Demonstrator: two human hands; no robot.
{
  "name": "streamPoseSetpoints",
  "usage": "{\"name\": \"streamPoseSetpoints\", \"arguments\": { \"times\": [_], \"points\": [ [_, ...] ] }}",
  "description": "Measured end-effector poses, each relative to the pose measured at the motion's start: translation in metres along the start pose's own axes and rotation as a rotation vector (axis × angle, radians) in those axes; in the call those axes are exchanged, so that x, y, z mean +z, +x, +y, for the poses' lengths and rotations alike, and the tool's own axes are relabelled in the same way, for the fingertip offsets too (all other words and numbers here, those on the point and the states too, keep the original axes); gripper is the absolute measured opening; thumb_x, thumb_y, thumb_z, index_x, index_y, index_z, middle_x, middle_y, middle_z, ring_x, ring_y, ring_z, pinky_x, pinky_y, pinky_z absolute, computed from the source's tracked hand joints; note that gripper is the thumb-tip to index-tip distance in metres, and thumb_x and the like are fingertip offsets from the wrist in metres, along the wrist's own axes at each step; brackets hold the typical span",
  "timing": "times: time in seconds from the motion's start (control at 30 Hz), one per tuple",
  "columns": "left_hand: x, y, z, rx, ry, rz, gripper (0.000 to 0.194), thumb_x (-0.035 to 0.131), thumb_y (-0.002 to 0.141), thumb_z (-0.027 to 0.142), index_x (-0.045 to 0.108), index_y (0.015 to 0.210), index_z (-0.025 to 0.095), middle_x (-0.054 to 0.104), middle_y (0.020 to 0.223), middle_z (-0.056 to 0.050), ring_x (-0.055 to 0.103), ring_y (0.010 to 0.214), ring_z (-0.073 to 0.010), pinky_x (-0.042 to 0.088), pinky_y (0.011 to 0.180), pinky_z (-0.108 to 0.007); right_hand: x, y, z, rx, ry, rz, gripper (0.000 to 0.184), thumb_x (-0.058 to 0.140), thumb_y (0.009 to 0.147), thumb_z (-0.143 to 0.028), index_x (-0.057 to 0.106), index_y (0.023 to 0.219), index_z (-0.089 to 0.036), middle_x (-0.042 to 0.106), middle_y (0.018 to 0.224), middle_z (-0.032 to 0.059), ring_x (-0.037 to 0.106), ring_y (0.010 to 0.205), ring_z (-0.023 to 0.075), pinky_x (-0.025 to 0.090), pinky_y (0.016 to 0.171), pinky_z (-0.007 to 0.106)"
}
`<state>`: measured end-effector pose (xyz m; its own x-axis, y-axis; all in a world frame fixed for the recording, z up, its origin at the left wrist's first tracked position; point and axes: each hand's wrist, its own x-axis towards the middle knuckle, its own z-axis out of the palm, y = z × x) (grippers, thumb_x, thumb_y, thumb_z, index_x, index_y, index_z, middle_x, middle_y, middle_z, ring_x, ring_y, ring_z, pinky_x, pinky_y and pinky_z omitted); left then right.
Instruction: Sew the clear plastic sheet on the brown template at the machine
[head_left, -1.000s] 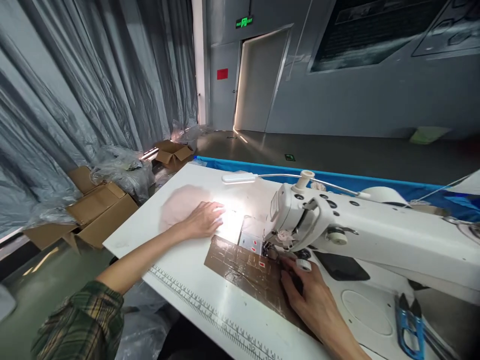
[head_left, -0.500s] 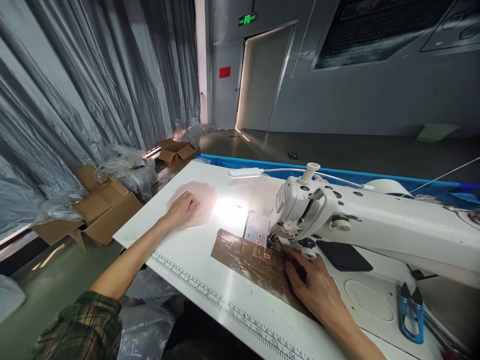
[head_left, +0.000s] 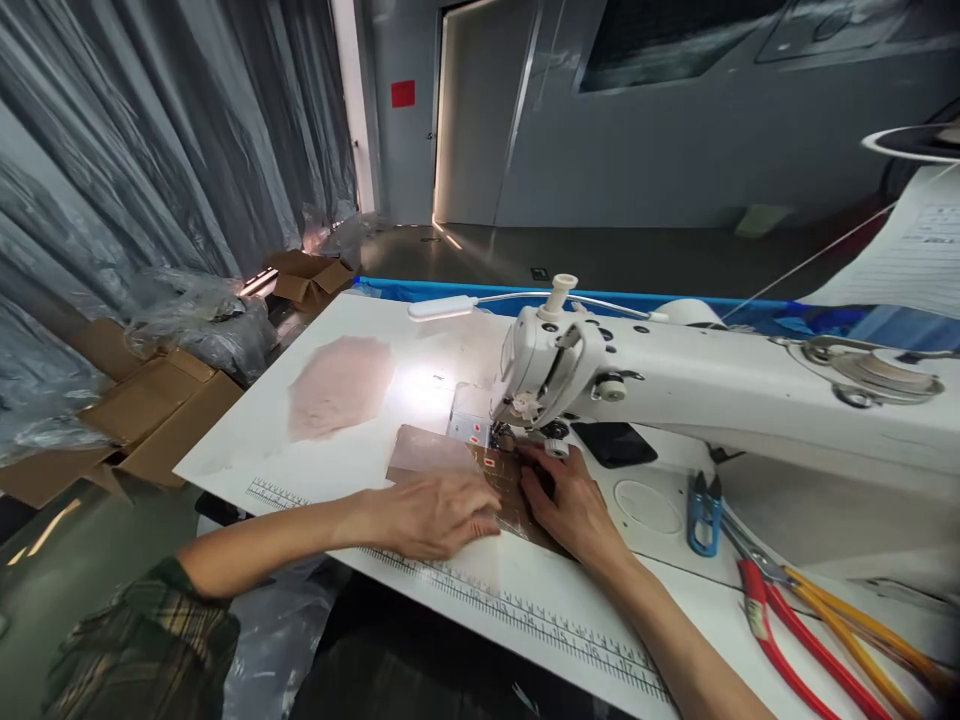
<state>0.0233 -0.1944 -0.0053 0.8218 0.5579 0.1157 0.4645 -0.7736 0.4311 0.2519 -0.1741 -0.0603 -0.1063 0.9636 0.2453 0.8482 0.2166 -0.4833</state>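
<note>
A white sewing machine (head_left: 675, 385) stands on a white table (head_left: 247, 440). A brown taped patch (head_left: 424, 450) lies on the table in front of the needle. My left hand (head_left: 435, 512) lies flat on that patch, fingers stretched toward the needle. My right hand (head_left: 566, 500) rests on the patch just below the presser foot (head_left: 504, 437), fingers extended and pressed down. A pale pink fabric piece (head_left: 341, 385) lies apart on the table to the left, untouched.
Blue thread snips (head_left: 703, 512) and red-handled scissors (head_left: 780, 620) lie right of the machine. A ruler strip (head_left: 525, 625) runs along the table's front edge. A small lamp (head_left: 439, 308) shines over the bed. Cardboard boxes (head_left: 150, 410) and plastic sheeting stand at left.
My left hand left the pink fabric and came back to lie on the brown patch. The view swung right, showing the scissors. My right hand stayed at the presser foot.
</note>
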Motion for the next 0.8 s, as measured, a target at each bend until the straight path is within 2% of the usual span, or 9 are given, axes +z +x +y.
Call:
{"name": "streamPoseSetpoints", "arguments": {
  "times": [0.07, 0.1, 0.2, 0.3, 0.4, 0.5, 0.6, 0.67, 0.8],
  "points": [
    [-0.005, -0.002, -0.017, -0.051, 0.111, 0.077, 0.022, 0.034, 0.103, 0.022, 0.054, 0.108, 0.015, 0.064, 0.113, -0.01, 0.06, 0.107, -0.0207, 0.05, 0.094, -0.037, 0.0, -0.001, 0.0, -0.006, -0.005, 0.007, 0.04, 0.042, 0.087, -0.036, 0.071, 0.108, -0.018, 0.059, 0.105, 0.012, 0.062, 0.077, 0.0213, 0.053, 0.074, 0.039],
    [-0.009, -0.004, -0.028, -0.128, 0.179, 0.114, 0.024, 0.032, 0.102, 0.018, 0.055, 0.107, 0.014, 0.064, 0.109, -0.011, 0.06, 0.103, -0.0217, 0.051, 0.091, -0.039, 0.001, -0.001, 0.0, -0.009, -0.009, 0.012, 0.039, 0.043, 0.087, -0.036, 0.071, 0.107, -0.019, 0.059, 0.105, 0.0116, 0.061, 0.076, 0.0208, 0.053, 0.073, 0.038],
    [-0.02, -0.011, -0.06, -0.334, 0.309, 0.191, 0.021, 0.038, 0.097, 0.013, 0.056, 0.106, 0.011, 0.062, 0.108, -0.014, 0.059, 0.098, -0.0235, 0.052, 0.086, -0.04, 0.002, -0.001, 0.0, 0.0, -0.029, -0.001, 0.038, 0.045, 0.087, -0.037, 0.071, 0.109, -0.02, 0.059, 0.106, 0.0116, 0.06, 0.072, 0.0201, 0.053, 0.069, 0.038],
    [-0.023, -0.017, -0.08, -0.411, 0.231, 0.228, 0.012, 0.052, 0.094, 0.021, 0.061, 0.099, 0.014, 0.063, 0.106, -0.01, 0.061, 0.094, -0.0203, 0.053, 0.083, -0.035, 0.001, -0.001, -0.001, 0.027, -0.031, -0.038, 0.04, 0.044, 0.088, -0.036, 0.071, 0.111, -0.02, 0.058, 0.112, 0.0135, 0.062, 0.074, 0.022, 0.054, 0.07, 0.042],
    [-0.022, -0.018, -0.085, -0.425, 0.171, 0.269, 0.01, 0.057, 0.092, 0.023, 0.065, 0.088, 0.017, 0.065, 0.102, -0.005, 0.062, 0.085, -0.0174, 0.052, 0.075, -0.031, -0.003, -0.001, -0.002, 0.02, 0.017, -0.039, 0.038, 0.045, 0.088, -0.035, 0.071, 0.112, -0.02, 0.058, 0.118, 0.0137, 0.065, 0.086, 0.0246, 0.054, 0.077, 0.043],
    [-0.02, -0.014, -0.077, -0.375, 0.209, 0.327, 0.011, 0.057, 0.09, 0.018, 0.065, 0.082, 0.016, 0.067, 0.098, -0.005, 0.063, 0.088, -0.0195, 0.051, 0.079, -0.035, -0.012, 0.0, -0.005, -0.006, 0.1, -0.058, 0.036, 0.044, 0.089, -0.033, 0.072, 0.109, -0.02, 0.061, 0.117, 0.0132, 0.065, 0.098, 0.0255, 0.053, 0.085, 0.042],
    [-0.019, -0.007, -0.052, -0.259, 0.058, 0.324, 0.013, 0.051, 0.093, 0.017, 0.062, 0.087, 0.014, 0.068, 0.092, -0.006, 0.065, 0.084, -0.0177, 0.052, 0.078, -0.034, -0.023, 0.002, -0.014, -0.034, 0.207, -0.156, 0.037, 0.046, 0.091, -0.037, 0.071, 0.112, -0.022, 0.067, 0.111, 0.0112, 0.066, 0.097, 0.0253, 0.053, 0.088, 0.042],
    [-0.016, -0.004, -0.026, -0.172, -0.166, 0.229, 0.013, 0.051, 0.095, 0.02, 0.061, 0.091, 0.013, 0.069, 0.084, -0.005, 0.065, 0.074, -0.0147, 0.053, 0.069, -0.028, -0.031, 0.002, -0.024, -0.064, 0.319, -0.252, 0.041, 0.048, 0.091, -0.047, 0.07, 0.116, -0.022, 0.069, 0.112, 0.0104, 0.065, 0.102, 0.0268, 0.051, 0.093, 0.044],
    [-0.013, -0.002, 0.022, 0.021, -0.634, -0.133, 0.006, 0.057, 0.093, 0.016, 0.059, 0.096, 0.012, 0.072, 0.088, -0.007, 0.068, 0.075, -0.0129, 0.054, 0.067, -0.022, -0.04, -0.004, -0.044, -0.116, 0.686, -0.446, 0.056, 0.049, 0.089, -0.063, 0.068, 0.122, -0.022, 0.063, 0.129, 0.0119, 0.056, 0.123, 0.0298, 0.04, 0.108, 0.048]
  ]
}}
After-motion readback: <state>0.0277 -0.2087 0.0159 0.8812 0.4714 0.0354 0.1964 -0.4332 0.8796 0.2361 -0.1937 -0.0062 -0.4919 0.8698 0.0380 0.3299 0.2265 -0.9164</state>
